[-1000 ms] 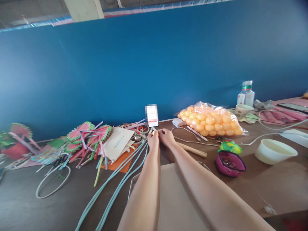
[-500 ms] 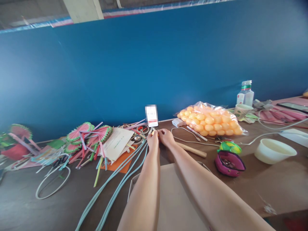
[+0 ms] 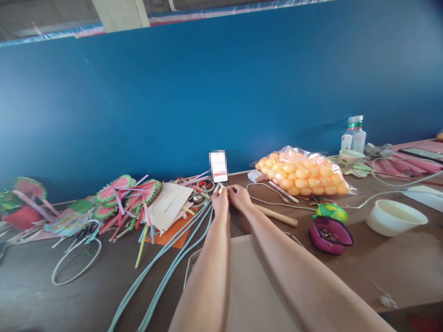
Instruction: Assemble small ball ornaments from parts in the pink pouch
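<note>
Both arms reach out across the brown table. My left hand (image 3: 219, 201) is closed around a small orange ball (image 3: 221, 190), of which only a bit shows between the fingers. Beside it my right hand (image 3: 239, 197) has its fingertips pinched together close to the ball; whatever they hold is hidden. Just beyond the hands stands a lit phone (image 3: 220, 177), its screen partly blurred out. Light blue cords (image 3: 173, 249) run along the left forearm, and a wooden stick (image 3: 277, 215) lies to the right of my right wrist.
A clear bag of orange balls (image 3: 301, 173) rests at the back right. Nearer are a magenta pouch (image 3: 330, 237) and a white bowl (image 3: 394, 219). Paper fans (image 3: 116, 189), papers (image 3: 169, 205) and strips crowd the left. A cardboard box (image 3: 256, 276) lies under my forearms.
</note>
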A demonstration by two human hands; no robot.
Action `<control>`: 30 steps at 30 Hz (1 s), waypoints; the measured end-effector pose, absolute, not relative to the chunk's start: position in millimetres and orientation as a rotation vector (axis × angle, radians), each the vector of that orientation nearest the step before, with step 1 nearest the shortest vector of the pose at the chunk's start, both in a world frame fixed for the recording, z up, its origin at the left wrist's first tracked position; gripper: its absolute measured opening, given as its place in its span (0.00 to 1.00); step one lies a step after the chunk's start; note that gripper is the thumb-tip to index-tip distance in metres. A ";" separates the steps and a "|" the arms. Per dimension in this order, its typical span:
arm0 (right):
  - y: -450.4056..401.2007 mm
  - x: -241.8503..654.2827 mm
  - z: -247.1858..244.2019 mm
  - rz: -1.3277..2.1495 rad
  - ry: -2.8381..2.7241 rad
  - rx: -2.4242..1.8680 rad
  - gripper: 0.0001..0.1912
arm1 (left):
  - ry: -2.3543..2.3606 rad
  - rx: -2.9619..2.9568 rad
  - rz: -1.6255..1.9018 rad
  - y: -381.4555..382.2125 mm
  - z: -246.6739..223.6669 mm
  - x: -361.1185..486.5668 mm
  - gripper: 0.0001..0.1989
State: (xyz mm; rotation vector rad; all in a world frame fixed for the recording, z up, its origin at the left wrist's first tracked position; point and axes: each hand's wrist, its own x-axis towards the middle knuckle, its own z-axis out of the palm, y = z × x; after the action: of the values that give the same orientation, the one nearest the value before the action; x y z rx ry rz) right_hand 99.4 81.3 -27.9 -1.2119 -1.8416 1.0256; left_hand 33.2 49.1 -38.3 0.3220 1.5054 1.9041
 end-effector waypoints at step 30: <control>85.9 98.1 -34.0 1.209 -1.651 -1.070 0.12 | 1.350 0.370 1.981 46.9 -33.3 34.2 0.21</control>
State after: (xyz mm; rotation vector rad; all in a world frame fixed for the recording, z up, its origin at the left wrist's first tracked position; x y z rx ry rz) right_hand 98.1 85.9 -34.0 -1.0700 -1.6509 1.2092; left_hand 34.2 46.9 -33.3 0.3698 1.3500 1.9808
